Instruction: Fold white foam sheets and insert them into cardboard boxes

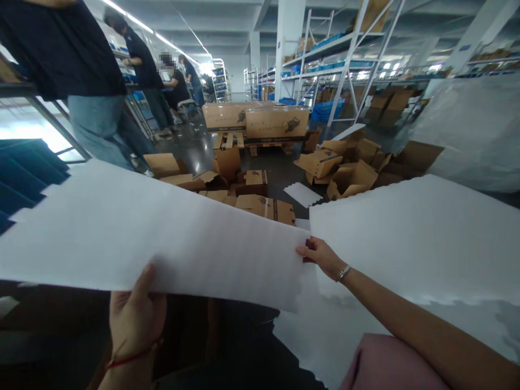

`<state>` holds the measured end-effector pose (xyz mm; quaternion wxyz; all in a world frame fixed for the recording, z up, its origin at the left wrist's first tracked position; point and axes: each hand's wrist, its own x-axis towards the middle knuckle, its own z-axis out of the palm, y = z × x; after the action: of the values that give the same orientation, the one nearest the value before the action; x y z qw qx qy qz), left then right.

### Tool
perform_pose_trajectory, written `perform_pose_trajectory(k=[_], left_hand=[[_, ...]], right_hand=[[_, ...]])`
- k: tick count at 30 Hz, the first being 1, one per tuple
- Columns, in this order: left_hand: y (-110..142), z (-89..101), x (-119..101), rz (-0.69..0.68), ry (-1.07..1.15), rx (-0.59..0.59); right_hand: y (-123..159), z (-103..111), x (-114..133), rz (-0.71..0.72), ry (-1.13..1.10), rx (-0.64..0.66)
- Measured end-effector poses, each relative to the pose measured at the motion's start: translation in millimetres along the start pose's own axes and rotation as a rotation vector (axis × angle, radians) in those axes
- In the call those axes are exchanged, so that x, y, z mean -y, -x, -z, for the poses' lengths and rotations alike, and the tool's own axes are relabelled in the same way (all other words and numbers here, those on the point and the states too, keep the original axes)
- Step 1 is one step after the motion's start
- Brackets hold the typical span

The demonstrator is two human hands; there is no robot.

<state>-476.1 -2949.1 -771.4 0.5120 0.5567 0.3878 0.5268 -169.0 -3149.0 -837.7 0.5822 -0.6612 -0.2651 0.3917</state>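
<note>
A long white sheet (195, 244), like foam or card with a notched left end, stretches across in front of me. My left hand (140, 303) grips its lower edge, thumb on the near face and the other fingers hidden behind. At the sheet's right end, my right hand (317, 253) pinches the edge between thumb and fingers. Beside that hand lies a stack of similar white sheets (418, 238) with wavy edges. More white sheets (325, 336) show lower down, under the right forearm.
Opened cardboard boxes (353, 168) litter the floor ahead, and a loose white piece (303, 194) lies there. Sealed cartons (276, 123) stand on a pallet. Blue folded pieces (28, 179) are at left. Several people work along the left benches; one person (93, 81) stands close. Shelving (333, 54) rises behind.
</note>
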Motion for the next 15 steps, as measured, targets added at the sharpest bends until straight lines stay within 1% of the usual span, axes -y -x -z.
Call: perform_pose_trajectory(k=[1, 2, 3, 4, 5, 6, 8, 10, 11, 12, 13, 14, 15], left_hand=[[-0.6, 1.9, -0.2, 0.017, 0.047, -0.018], [-1.6, 1.6, -0.9, 0.040, 0.100, -0.022], [-3.2, -1.1, -2.3, 0.066, 0.147, -0.001], [-5.5, -6.7, -4.8, 0.088, 0.180, 0.057], [-8.7, -15.2, -8.7, 0.099, 0.197, 0.148], [-12.8, -26.6, -14.2, 0.092, 0.191, 0.264], [-23.2, -56.0, -30.6, 0.047, 0.155, 0.521], [-33.8, -86.9, -54.0, -0.002, 0.089, 0.756], [-37.5, -99.2, -67.6, -0.016, 0.057, 0.825], [-38.9, -107.4, -81.9, -0.027, 0.042, 0.839], [-37.0, -110.4, -96.1, -0.044, 0.048, 0.794], [-31.2, -107.9, -109.5, -0.064, 0.068, 0.709], [-21.0, -100.3, -121.0, -0.083, 0.094, 0.613]], right_hand=[[-2.1, 1.3, 1.3, -0.017, 0.055, -0.039], [-4.8, 2.5, 6.8, -0.008, 0.119, -0.106], [-7.8, 3.5, 17.6, 0.036, 0.180, -0.185], [-10.9, 4.1, 33.9, 0.111, 0.223, -0.253], [-13.7, 4.3, 55.3, 0.213, 0.239, -0.296], [-16.2, 4.0, 80.7, 0.309, 0.219, -0.271], [-18.9, 2.9, 137.4, 0.440, 0.097, -0.127], [-17.7, 2.9, 190.6, 0.443, 0.026, 0.004], [-15.2, 3.9, 212.6, 0.453, 0.023, 0.016], [-11.4, 6.0, 230.7, 0.461, 0.026, 0.008], [-6.4, 9.1, 244.9, 0.484, 0.027, -0.017], [-0.5, 13.3, 255.5, 0.517, 0.022, -0.057], [5.8, 18.4, 262.9, 0.549, 0.016, -0.106]])
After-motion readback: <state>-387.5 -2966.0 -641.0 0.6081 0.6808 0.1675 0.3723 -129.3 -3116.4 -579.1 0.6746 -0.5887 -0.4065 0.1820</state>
